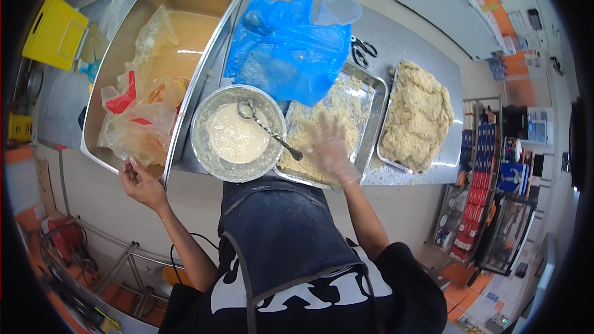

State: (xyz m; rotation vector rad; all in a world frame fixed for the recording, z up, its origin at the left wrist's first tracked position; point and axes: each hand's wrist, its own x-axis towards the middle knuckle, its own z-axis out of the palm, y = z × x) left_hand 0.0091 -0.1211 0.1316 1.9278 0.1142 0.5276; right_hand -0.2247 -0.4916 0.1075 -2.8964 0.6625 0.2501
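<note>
My left hand (143, 184) is at the near corner of a deep steel pan (226, 9), its fingers drawn together at the tips; anything between them is too small to make out. Over a shallow metal tray (376, 102) of pale crumbs (346, 108) is my right hand (332, 153), in a clear glove, its fingers stretched out and smeared by motion. Between the hands stands a steel bowl (204, 148) of pale batter (232, 139). A dark twisted-handled spoon (272, 133) rests across the bowl, its handle end over the tray.
The steel pan holds murky liquid (192, 31) and clear plastic bags (151, 34). A blue plastic bag (284, 49) lies behind the bowl, black-handled scissors (362, 51) beside it. A heaped tray of crumb-coated food (417, 114) sits at the right. A yellow container (52, 31) stands far left.
</note>
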